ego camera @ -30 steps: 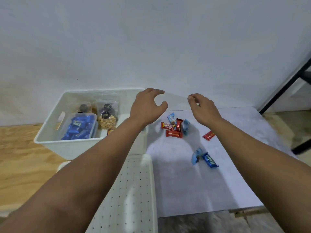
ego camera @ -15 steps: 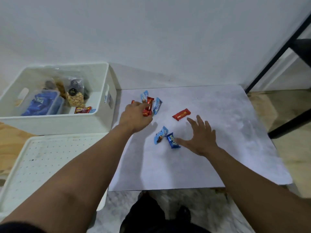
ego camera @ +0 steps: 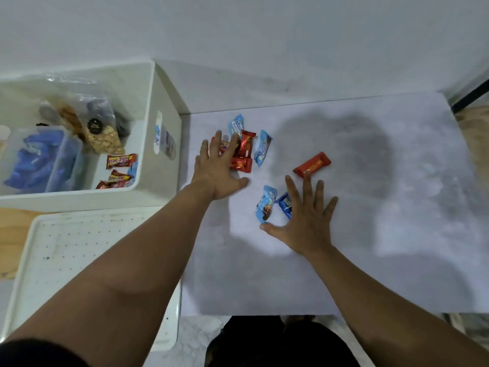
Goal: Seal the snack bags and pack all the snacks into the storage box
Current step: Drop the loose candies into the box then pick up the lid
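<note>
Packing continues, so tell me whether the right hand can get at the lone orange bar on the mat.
Probably yes: the orange bar lies alone just beyond the right hand, whose spread fingers nearly touch it, with nothing between.

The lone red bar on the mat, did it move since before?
No. The lone red bar lies at the same spot on the grey mat, right of the snack pile. Only the camera shifted.
</note>
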